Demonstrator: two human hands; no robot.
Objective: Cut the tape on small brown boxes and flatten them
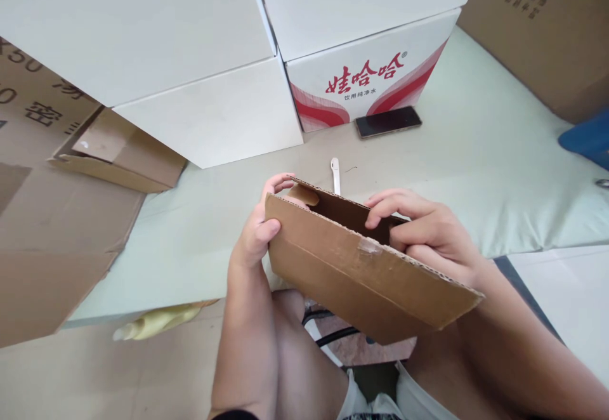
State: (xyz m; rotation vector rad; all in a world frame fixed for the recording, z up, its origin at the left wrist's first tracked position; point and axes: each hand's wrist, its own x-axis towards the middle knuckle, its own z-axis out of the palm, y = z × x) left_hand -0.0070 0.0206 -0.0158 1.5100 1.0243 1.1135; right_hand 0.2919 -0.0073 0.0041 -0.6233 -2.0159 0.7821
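A small brown cardboard box point(342, 268) is held tilted over my lap, its long open side facing up. At its left end my left hand point(259, 226) grips it, the thumb on the near wall and the fingers behind and partly inside. My right hand point(423, 229) has its curled fingers in the opening at the right, against the far edge; some fingertips are hidden inside. A strip of clear tape point(370, 247) sticks to the near wall's torn rim. Just beyond the box, a slim white plastic tool point(335, 176) lies on the pale green table cover point(190, 229).
A dark phone point(388, 122) lies before a white carton with red lettering point(366, 80). More white cartons point(204, 115) are stacked beside it. Large brown cartons stand at left point(57, 204) and far right point(542, 39). A blue object point(587, 141) sits at the right edge. Below the table is a yellowish bottle point(159, 323).
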